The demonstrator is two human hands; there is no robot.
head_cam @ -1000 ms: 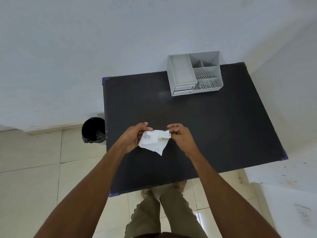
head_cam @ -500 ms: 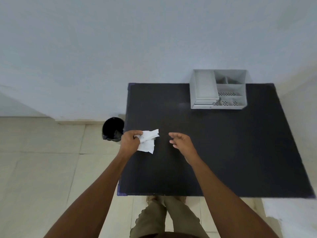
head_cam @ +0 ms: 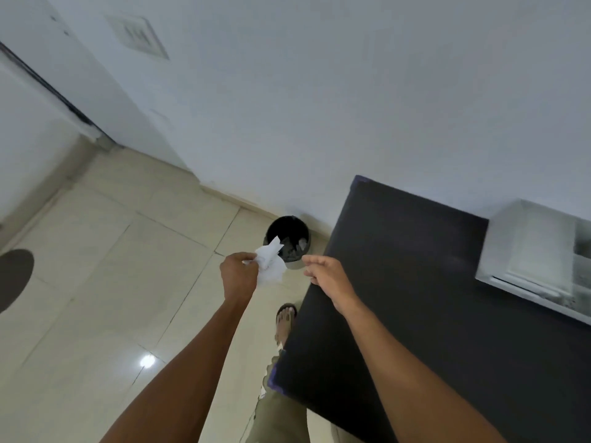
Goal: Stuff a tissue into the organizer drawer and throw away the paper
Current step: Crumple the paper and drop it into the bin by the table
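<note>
- The left hand [head_cam: 238,276] is pinching a crumpled white paper [head_cam: 270,262] in closed fingers, holding it in the air in front of the black bin [head_cam: 287,242] on the floor.
- The right hand [head_cam: 327,274] is hanging loosely open and empty at the tabletop [head_cam: 415,282] edge.
- To my eye, the paper is sitting short of the bin's mouth; reaching further, right over the opening, would be wise before letting go.
- Light paper drifts, so dropping it low looks safest.
- The organizer [head_cam: 540,254] is sitting on the tabletop, well away from the hands.
</note>
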